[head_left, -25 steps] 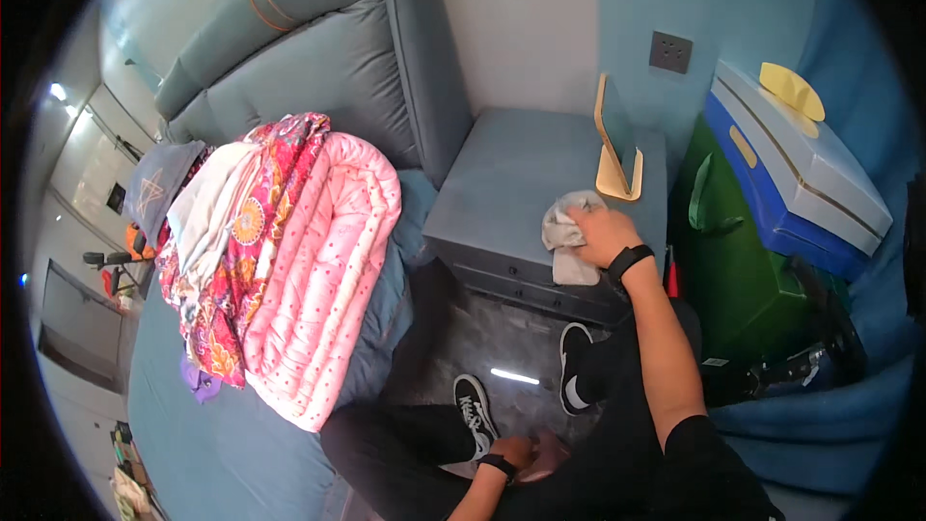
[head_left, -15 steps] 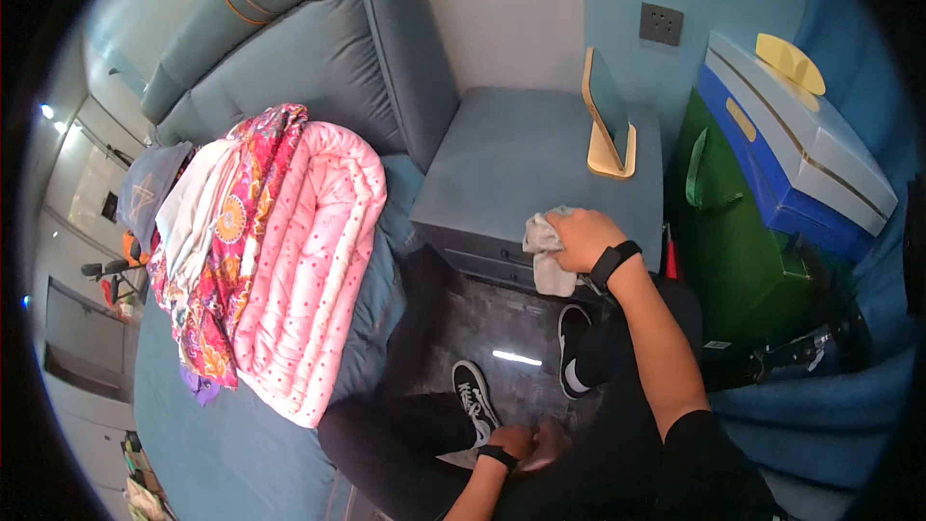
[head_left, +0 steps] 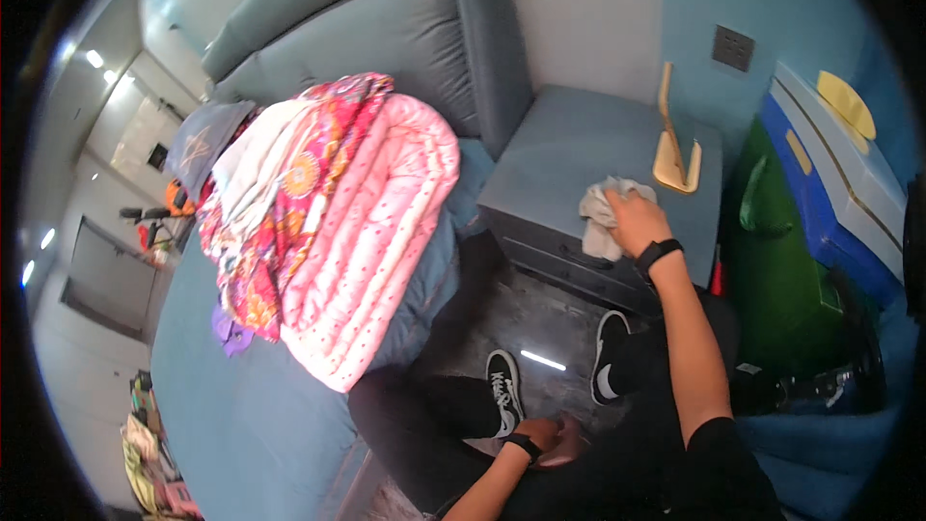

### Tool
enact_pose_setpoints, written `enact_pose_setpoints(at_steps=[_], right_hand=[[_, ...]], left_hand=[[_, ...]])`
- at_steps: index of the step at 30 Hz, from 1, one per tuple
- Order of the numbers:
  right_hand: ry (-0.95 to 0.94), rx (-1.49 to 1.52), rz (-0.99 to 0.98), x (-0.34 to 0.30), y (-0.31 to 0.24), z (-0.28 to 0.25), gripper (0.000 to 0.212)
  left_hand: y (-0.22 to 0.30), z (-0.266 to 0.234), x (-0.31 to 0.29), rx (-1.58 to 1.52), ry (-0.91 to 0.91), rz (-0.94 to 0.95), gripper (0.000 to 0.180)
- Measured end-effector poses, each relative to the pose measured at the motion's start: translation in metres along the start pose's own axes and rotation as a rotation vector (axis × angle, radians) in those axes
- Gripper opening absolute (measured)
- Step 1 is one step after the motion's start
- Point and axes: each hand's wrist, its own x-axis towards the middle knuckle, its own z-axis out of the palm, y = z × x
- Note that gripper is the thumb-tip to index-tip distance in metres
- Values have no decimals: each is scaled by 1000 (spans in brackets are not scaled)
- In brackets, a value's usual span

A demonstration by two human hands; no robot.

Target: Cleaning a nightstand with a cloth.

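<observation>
My right hand (head_left: 639, 222) is closed around a crumpled pale grey cloth (head_left: 600, 232) on the front part of the grey nightstand's top (head_left: 569, 150). Part of the cloth hangs over the front edge, above the drawers. Behind it on the nightstand stands a small mirror with a light wooden frame and base (head_left: 675, 172), seen nearly edge-on. Low by my lap, my left hand (head_left: 542, 434) looks closed, its fingers mostly hidden. Against it is a dim brownish-pink shape (head_left: 564, 444) that I cannot make out.
On the blue-grey bed (head_left: 241, 425) at the left lie a folded pink quilt (head_left: 386, 222) and patterned bedding (head_left: 299, 183). Right of the nightstand stand a large green bag (head_left: 781, 270) and stacked blue and white boxes (head_left: 834, 169). A wall socket (head_left: 733, 47) is above.
The view has shifted, so the room sits further right. My right hand has moved the cloth from beyond the nightstand's front edge onto its top. My left hand stays low.
</observation>
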Motion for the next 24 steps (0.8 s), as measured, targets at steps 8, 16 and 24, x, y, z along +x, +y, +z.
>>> enact_pose_setpoints(at_steps=[8, 16, 24], right_hand=[[-149, 13, -62, -30, -48, -26, 36], [-219, 88, 23, -46, -54, 0, 27], [-356, 96, 44, -45, -47, 73, 17]], left_hand=[[-17, 30, 0, -30, 121, 26, 35], [-1, 9, 4, 56, 58, 52, 37], [17, -18, 3, 69, -142, 27, 38]])
